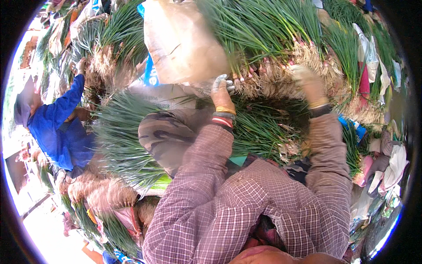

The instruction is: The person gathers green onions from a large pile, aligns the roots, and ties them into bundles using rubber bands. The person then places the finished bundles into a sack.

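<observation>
A wide heap of green onions (pixel 263 31) lies before me, its pale bulbs and tangled roots (pixel 252 85) turned towards me. My left hand (pixel 223 92), in a glove with whitish fingertips, is at the left end of these roots beside a pale sack (pixel 184 43). Its fingers are bent, and what they may pinch is hidden. Motion blurs my right hand (pixel 308 84), also gloved, at the roots on the heap's right side; its grip cannot be made out. More green onions (pixel 263 128) lie below my hands, close to my lap.
At the left a person in blue (pixel 62 132) reaches to another onion bunch (pixel 102 62). A printed sack (pixel 165 99) lies beyond my camouflage-clad knee (pixel 165 138). Onion leaves (pixel 122 128) spread left of it. Rooted bundles (pixel 99 194) lie lower left, cloths (pixel 392 161) at right.
</observation>
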{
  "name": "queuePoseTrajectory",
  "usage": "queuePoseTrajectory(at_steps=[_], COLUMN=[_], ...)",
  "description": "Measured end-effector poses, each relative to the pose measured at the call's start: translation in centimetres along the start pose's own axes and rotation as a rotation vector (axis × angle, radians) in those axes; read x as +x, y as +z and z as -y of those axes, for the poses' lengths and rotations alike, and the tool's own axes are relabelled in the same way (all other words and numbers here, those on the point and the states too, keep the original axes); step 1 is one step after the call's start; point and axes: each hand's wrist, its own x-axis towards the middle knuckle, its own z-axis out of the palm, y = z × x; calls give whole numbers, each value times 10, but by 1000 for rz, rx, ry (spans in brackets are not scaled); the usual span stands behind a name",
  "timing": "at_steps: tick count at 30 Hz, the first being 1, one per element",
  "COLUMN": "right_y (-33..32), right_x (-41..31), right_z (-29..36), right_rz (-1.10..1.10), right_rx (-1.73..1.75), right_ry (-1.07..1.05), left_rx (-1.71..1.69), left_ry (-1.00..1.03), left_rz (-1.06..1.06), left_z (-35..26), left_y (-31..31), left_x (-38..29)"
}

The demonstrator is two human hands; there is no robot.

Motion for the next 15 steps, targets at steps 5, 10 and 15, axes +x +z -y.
queuePoseTrajectory(at_steps=[5,10,15], right_y=[103,113,65], right_x=[43,67,39], right_z=[153,149,137], right_rz=[20,122,-98], right_rx=[405,214,212], right_ry=[78,259,198], left_rx=[-61,-101,-95], left_ry=[3,-14,-80], left_rz=[10,65,236], left_z=[-2,-8,-10], left_y=[-3,0,10], left_x=[-1,-5,-8])
